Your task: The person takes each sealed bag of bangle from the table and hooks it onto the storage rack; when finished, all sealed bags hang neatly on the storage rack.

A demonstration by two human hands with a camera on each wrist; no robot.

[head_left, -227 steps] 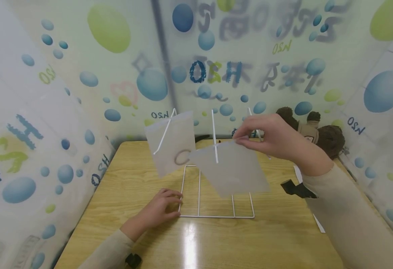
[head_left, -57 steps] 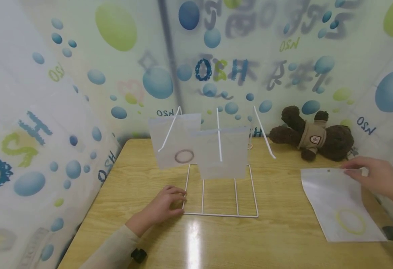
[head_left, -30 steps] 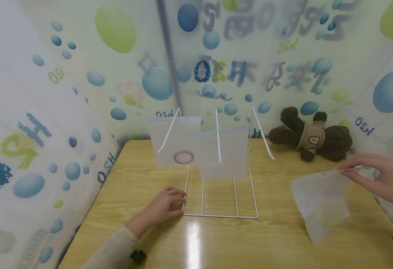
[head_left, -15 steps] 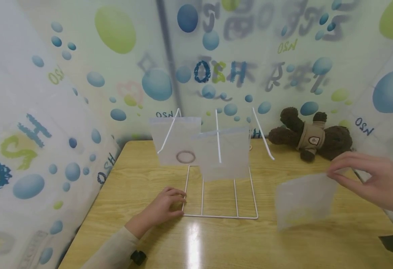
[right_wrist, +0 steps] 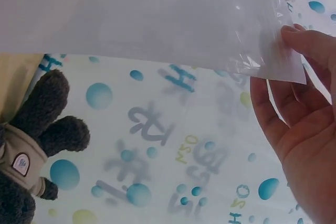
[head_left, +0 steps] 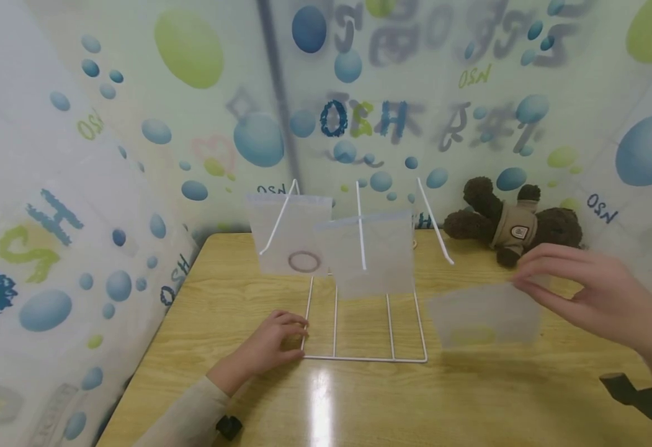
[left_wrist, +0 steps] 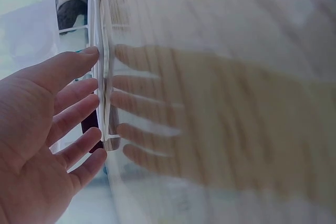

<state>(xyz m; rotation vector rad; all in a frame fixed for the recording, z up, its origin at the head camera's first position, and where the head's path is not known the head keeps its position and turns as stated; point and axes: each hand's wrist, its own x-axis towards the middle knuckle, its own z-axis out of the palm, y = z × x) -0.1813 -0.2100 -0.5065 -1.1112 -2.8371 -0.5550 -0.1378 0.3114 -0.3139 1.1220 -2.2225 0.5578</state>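
Note:
My right hand [head_left: 588,298] pinches the top edge of a translucent plastic bag [head_left: 482,316] between thumb and fingers, above the table right of a white wire rack [head_left: 365,359]. A blurred yellow ring [head_left: 473,336] shows in this bag, which fills the top of the right wrist view. My left hand [head_left: 261,351] touches the left rod of the rack's base with loosely bent fingers; in the left wrist view the fingertips of this hand [left_wrist: 42,124] meet the rod. A bag with a brownish ring [head_left: 304,261] hangs on the left prong, another bag [head_left: 381,261] on the middle prong.
The rack's right prong [head_left: 435,221] slopes towards me, close to the held bag. A dark brown plush toy [head_left: 518,223] in a beige top lies at the table's back right. Patterned walls stand behind and beside the wooden table [head_left: 219,285].
My right hand has let go of the bag on the middle prong. It has since lifted the bag with the yellow ring off the table at right and carried it left. My left hand stays put.

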